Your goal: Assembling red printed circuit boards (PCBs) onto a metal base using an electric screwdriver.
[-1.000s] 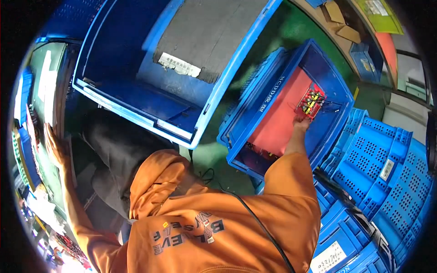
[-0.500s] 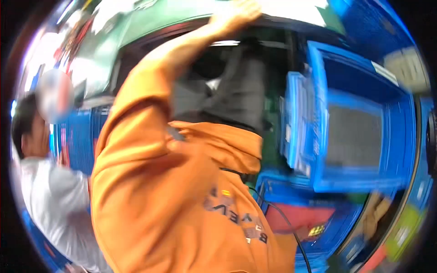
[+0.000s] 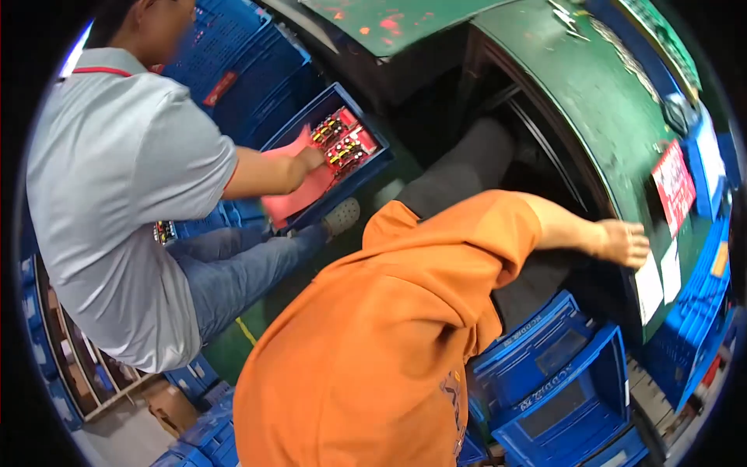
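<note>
My left hand (image 3: 622,243) rests at the edge of the green-topped workbench (image 3: 537,39), its fingers laid on the surface with nothing seen in them. Beside the fingertips lie white paper slips (image 3: 650,284), and a red printed card (image 3: 674,187) is a little farther along. The orange sleeve (image 3: 467,241) and my torso fill the lower middle. My right hand does not show. To the left, a co-worker in a grey shirt (image 3: 117,202) bends over a blue crate (image 3: 369,165). The co-worker's hand (image 3: 311,158) is at a pink sheet (image 3: 299,191) beside circuit boards (image 3: 342,144) in that crate.
Blue crates (image 3: 564,381) stand just below my arm, and stacked blue crates (image 3: 249,62) rise behind the co-worker. Blue bins (image 3: 692,327) line the bench's right side. A shelf rack (image 3: 78,350) and a cardboard box (image 3: 173,409) are at the lower left.
The view has swung toward the co-worker, who now shows more fully with the circuit board crate. My left arm now appears reaching rightward instead of upward, and the blur has gone.
</note>
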